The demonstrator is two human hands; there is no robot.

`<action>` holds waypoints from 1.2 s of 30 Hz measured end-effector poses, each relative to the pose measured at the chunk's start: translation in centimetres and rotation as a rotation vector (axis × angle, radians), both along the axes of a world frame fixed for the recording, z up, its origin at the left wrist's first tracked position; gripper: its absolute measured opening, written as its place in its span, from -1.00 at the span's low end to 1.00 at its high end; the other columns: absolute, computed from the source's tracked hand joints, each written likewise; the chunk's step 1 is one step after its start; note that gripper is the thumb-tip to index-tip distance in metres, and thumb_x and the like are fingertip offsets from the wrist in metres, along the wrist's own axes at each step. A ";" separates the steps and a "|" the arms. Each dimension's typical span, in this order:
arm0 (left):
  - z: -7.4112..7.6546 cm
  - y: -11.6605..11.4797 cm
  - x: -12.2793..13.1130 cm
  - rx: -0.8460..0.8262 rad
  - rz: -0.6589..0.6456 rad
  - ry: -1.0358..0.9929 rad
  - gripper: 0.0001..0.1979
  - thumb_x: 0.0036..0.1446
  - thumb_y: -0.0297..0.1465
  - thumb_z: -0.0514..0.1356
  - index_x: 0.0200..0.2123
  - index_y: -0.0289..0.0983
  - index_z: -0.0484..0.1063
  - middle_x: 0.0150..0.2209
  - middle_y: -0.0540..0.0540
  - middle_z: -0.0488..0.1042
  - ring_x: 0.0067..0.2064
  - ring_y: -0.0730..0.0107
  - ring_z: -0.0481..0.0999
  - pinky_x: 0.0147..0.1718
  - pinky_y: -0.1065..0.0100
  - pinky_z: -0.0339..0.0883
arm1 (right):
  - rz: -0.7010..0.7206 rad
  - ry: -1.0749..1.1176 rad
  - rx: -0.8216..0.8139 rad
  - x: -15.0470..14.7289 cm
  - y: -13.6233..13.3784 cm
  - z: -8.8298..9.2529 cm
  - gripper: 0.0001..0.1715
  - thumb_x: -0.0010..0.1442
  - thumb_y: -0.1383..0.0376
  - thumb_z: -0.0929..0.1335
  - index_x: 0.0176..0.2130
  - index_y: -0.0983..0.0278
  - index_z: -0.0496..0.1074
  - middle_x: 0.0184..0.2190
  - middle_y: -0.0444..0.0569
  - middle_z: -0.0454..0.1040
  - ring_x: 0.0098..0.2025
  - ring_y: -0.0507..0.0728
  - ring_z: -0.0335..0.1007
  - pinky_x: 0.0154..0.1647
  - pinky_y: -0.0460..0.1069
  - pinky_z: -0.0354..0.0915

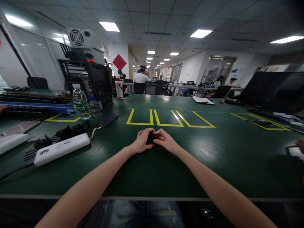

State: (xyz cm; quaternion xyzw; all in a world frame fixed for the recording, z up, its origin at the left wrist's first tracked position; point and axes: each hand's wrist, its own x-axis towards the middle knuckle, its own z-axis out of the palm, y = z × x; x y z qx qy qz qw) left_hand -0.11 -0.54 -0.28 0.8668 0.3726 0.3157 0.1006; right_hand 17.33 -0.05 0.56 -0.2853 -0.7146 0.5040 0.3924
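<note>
Both my hands meet at the middle of the green table (pixel 213 152). My left hand (pixel 142 141) and my right hand (pixel 166 141) are closed around a small black object (pixel 150 138) held between them, just above the table top. Its shape is mostly hidden by my fingers. Three yellow taped boxes (pixel 166 118) lie on the table just beyond my hands.
A white power strip (pixel 62 148) with black cables lies at the left, near two water bottles (pixel 81 103) and an open computer case (pixel 95 79). A dark monitor (pixel 275 90) stands at the right. Papers (pixel 203 100) lie further back. People sit at distant desks.
</note>
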 end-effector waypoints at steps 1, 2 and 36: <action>0.0 0.0 0.0 -0.002 0.000 0.000 -0.38 -0.11 -0.42 0.16 0.02 -0.16 -0.06 -0.01 -0.09 0.16 0.05 0.23 0.17 0.05 0.14 -0.10 | -0.004 -0.005 0.005 0.0 -0.1 0.1 -0.69 -0.05 0.30 0.35 -0.26 0.25 0.21 -0.23 -0.10 0.29 -0.12 0.09 0.29 -0.07 0.06 0.23; 0.0 0.0 0.0 -0.004 0.001 -0.001 -0.38 -0.11 -0.42 0.16 0.02 -0.16 -0.06 -0.01 -0.08 0.16 0.05 0.23 0.17 0.05 0.14 -0.10 | -0.011 -0.012 0.013 0.0 -0.1 0.1 -0.72 -0.03 0.28 0.34 -0.27 0.25 0.22 -0.25 -0.10 0.29 -0.13 0.08 0.30 -0.09 0.06 0.24; 0.1 0.3 0.1 -0.046 0.005 -0.028 -0.39 -0.10 -0.40 0.15 0.02 -0.15 -0.05 0.01 -0.08 0.15 0.05 0.21 0.16 0.04 0.12 -0.08 | -0.027 -0.014 0.001 0.1 0.1 -0.2 -0.68 -0.06 0.29 0.36 -0.29 0.25 0.17 -0.19 -0.08 0.28 -0.12 0.10 0.30 -0.09 0.09 0.25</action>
